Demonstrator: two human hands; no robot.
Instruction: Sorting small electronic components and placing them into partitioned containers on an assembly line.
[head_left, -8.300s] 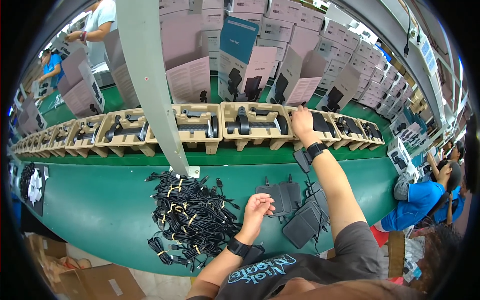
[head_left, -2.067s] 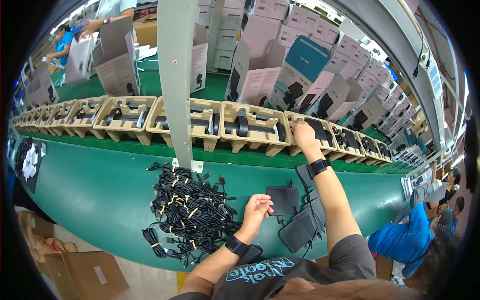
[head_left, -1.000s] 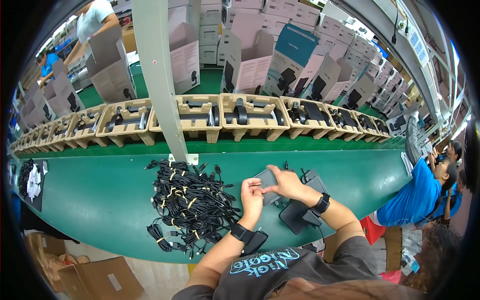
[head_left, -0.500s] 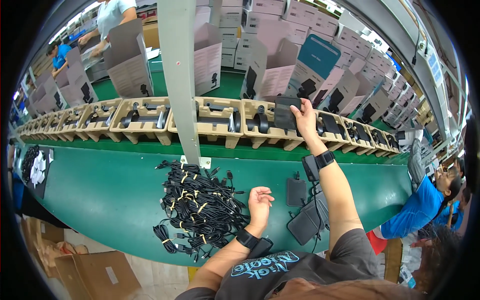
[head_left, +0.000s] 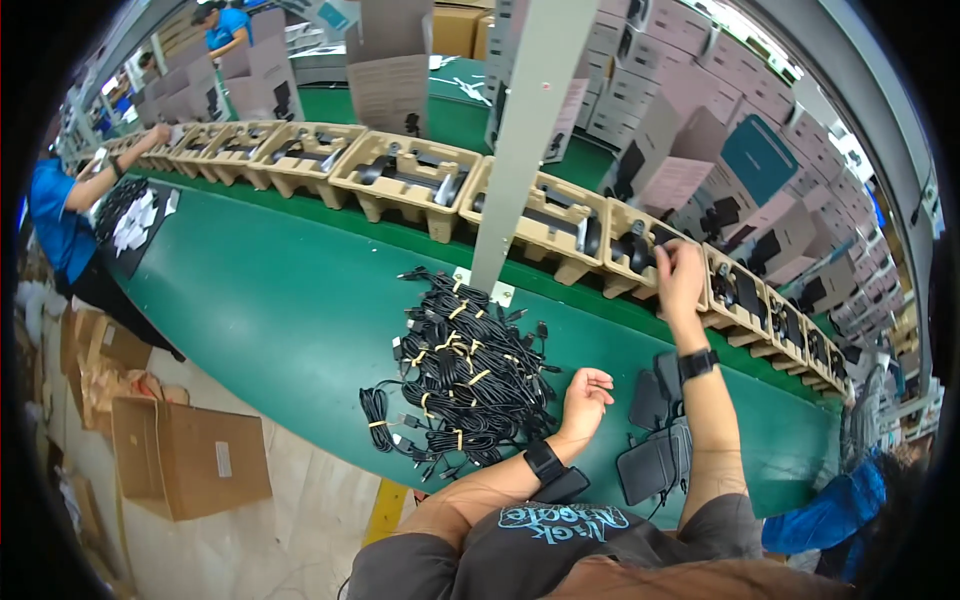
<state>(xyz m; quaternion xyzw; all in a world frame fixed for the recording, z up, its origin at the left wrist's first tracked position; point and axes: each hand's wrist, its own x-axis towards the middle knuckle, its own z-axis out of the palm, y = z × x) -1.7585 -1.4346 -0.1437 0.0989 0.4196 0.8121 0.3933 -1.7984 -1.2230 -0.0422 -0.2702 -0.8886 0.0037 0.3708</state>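
My right hand [head_left: 681, 278] reaches into a moulded cardboard tray [head_left: 618, 215] on the conveyor, its fingers closed at the edge of a black flat panel [head_left: 662, 236]. The hand hides much of that panel, which lies beside black round parts in the tray. My left hand [head_left: 586, 402] rests over the green table, fingers loosely curled and a little apart, with nothing in it. Just left of it is a heap of black cables [head_left: 465, 365] tied with tan bands. Between my forearms, several black flat devices [head_left: 650, 465] with short leads lie on the table.
A grey post [head_left: 530, 140] rises from the table in front of the conveyor. Similar trays run along the belt both ways, with open printed boxes [head_left: 390, 90] behind. At far left a co-worker in blue [head_left: 60, 215] reaches to the trays. An empty cardboard box [head_left: 190, 455] stands on the floor.
My view has turned left, so the scene shifts right. The right hand has lowered the black flat panel into the tray. My left hand stays near the cables.
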